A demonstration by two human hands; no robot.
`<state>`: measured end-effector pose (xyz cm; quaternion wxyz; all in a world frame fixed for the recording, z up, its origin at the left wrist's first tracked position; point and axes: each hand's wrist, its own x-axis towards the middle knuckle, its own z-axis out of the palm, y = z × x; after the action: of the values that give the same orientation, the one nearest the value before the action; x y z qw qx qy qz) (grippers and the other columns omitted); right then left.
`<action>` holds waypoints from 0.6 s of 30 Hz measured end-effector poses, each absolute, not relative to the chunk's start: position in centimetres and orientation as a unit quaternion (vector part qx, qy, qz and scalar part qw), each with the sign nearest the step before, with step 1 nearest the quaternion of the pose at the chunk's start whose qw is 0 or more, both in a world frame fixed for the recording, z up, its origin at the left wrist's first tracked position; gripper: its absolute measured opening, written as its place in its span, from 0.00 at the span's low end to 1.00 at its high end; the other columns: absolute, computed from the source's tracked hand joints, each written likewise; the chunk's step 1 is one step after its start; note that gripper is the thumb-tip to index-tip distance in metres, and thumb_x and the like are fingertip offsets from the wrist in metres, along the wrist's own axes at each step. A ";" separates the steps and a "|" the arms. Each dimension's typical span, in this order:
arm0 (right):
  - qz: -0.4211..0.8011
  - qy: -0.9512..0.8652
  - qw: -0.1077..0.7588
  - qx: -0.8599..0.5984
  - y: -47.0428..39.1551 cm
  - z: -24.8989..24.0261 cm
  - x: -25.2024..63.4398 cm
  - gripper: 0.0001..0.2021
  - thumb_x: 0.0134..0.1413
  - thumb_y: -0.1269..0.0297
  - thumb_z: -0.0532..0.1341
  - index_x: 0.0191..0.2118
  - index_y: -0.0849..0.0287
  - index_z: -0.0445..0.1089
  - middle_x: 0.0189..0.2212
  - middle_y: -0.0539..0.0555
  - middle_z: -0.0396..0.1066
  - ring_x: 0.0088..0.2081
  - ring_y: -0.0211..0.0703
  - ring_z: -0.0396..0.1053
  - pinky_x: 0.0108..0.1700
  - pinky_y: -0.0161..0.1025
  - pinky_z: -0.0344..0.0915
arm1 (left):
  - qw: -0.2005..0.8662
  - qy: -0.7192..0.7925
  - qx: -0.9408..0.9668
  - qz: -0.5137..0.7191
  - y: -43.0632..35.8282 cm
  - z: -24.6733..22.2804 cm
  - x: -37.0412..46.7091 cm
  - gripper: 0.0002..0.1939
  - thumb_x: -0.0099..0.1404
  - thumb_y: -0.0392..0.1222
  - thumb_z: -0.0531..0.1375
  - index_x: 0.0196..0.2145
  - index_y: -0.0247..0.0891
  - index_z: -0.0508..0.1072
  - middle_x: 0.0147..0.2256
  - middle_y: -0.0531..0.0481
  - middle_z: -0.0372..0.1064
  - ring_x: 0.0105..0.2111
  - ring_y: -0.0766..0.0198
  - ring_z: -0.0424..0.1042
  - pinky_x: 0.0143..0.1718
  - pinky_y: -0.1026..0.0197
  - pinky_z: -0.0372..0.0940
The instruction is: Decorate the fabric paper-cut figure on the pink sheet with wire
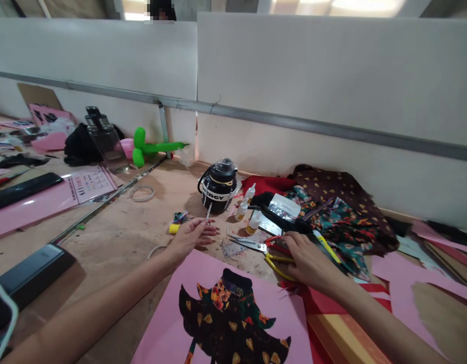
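A pink sheet [169,323] lies flat on the wooden surface [115,242], bearing dark, pointed cloth cutouts [218,328] with gold petal shapes and flowery pieces. Right of the pink sheet, the right forearm crosses above red-and-orange striped material [339,328].

Just past the pink sheet's upper right edge, the right hand [304,258] bends its fingers down over the scissors [254,244], touching the red handle; the hand hides part of the handles, so I cannot tell how firm the hold is. The metal blades point left, slightly parted, and a yellow handle shows below the red one.

Past the pink sheet's upper left edge, the left hand [193,235] has thumb and forefinger close together at the foot of a slim pale stick [208,212], the other fingers loosely extended; whether they pinch it I cannot tell.

Farther beyond the pink sheet stand small white plastic bottles [241,210] and a glossy, rounded black jar [218,189]. Crumpled, patterned cloth [339,222] lies beyond its right side; a smooth green balloon [153,147] lies beyond its left.
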<state>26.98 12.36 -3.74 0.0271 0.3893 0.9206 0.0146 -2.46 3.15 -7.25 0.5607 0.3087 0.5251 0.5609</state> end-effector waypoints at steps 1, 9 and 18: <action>0.018 0.920 0.036 0.389 12.5 -3.7 26.9 0.16 0.44 0.70 0.59 0.43 0.67 0.67 0.43 0.67 0.66 0.42 0.56 0.67 0.44 0.46 0.62 | 0.563 0.521 0.306 0.565 3.2 -7.4 -2.5 0.13 0.65 0.47 0.56 0.42 0.35 0.70 0.40 0.40 0.75 0.37 0.63 0.76 0.34 0.65 0.70; 0.047 0.912 0.088 0.397 13.4 -3.8 26.3 0.11 0.42 0.77 0.55 0.35 0.63 0.67 0.37 0.62 0.68 0.39 0.52 0.68 0.38 0.41 0.61 | 0.559 0.508 0.303 0.581 3.2 -8.5 -2.3 0.13 0.65 0.46 0.58 0.42 0.35 0.69 0.40 0.41 0.74 0.38 0.61 0.75 0.34 0.62 0.72; -0.045 0.918 0.068 0.389 14.0 -2.8 26.9 0.06 0.45 0.65 0.58 0.32 0.59 0.68 0.32 0.58 0.70 0.33 0.48 0.69 0.33 0.38 0.61 | 0.506 0.594 0.309 0.544 4.6 -8.1 -3.7 0.12 0.64 0.40 0.55 0.45 0.38 0.61 0.33 0.47 0.72 0.23 0.67 0.73 0.17 0.70 0.64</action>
<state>26.87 14.00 -2.80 0.0681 0.3891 0.9176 -0.0449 -3.66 4.63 -8.06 0.5062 0.3089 0.5941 0.5436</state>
